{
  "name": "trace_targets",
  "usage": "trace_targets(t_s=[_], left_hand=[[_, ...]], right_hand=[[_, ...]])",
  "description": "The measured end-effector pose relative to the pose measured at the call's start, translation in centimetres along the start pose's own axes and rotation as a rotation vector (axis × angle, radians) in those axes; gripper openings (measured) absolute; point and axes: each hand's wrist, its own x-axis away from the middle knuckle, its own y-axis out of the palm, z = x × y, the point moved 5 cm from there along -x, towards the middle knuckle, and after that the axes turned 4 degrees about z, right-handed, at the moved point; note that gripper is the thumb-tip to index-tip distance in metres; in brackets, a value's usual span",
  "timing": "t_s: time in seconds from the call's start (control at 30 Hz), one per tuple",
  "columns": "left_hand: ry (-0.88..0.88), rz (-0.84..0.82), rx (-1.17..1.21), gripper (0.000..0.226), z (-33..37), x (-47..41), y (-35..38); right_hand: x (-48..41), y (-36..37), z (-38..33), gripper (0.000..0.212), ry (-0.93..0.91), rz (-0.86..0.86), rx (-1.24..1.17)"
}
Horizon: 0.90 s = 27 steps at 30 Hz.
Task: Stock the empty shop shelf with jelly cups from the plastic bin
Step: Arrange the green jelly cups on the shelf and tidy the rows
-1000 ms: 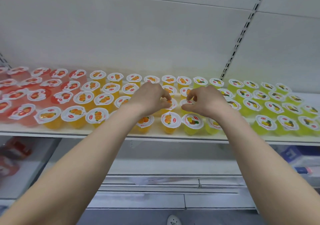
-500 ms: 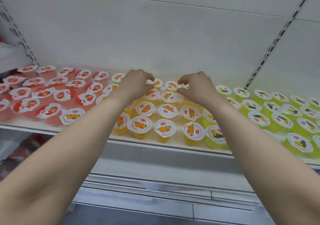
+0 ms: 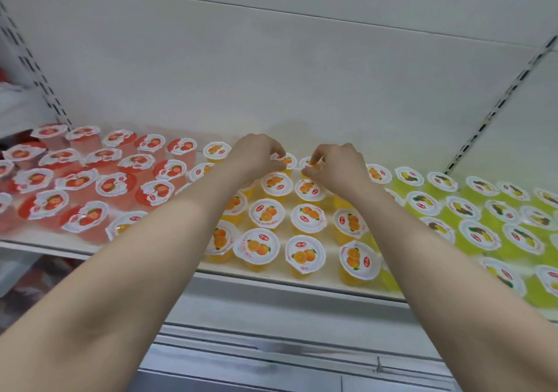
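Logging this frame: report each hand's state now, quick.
Left hand: closed, fingers curled on a back-row orange jelly cup.
Right hand: closed, pinches the neighbouring orange jelly cup.

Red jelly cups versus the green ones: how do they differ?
The red jelly cups hold red jelly and show red fruit on their lids; the green jelly cups hold yellow-green jelly and show yellowish fruit. Red fill the left end of the shelf, green the right. Both stand upright with round white lids.
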Motion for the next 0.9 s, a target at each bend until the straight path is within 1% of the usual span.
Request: trace_targets(t_s=[0.13,0.23,0.33,0.4,0.5,0.7,0.9], left_hand=[[0.036,0.042,-0.009,0.037,0.0,-0.3,-0.4],[0.127,0.109,-0.025,0.033,-0.2,0.6,-1.7],[0.217,0.042,-0.024,0.035,-0.1,2.3,-2.1],[0.256,0.006,-0.065,0.037,0.1,3.3,-1.6],[0.250,0.005,-0.083,0.035,-0.1,3.8,-0.7],[0.234,0.028,-0.033,0.036,-0.1,4.1,-0.6],[0.237,0.054,-0.058,0.036,-0.4,4.7,-0.6]], right_hand=[[0.6,-0.9,-0.1,0.032,0.059,0.033,0.031],[2.3,-1.5,-0.5,0.035,0.072,0.066,0.006],[4.2,-1.5,-0.8,0.041,0.083,0.022,0.048],[4.8,-1.4,-1.0,0.040,0.108,0.026,0.060],[5.4,-1.1,-1.6,0.035,0.147,0.049,0.018],[5.7,-1.3,-2.0,0.033,0.187,0.077,0.051],[6.2,-1.1,-2.4,0.036,0.187,0.094,0.087]])
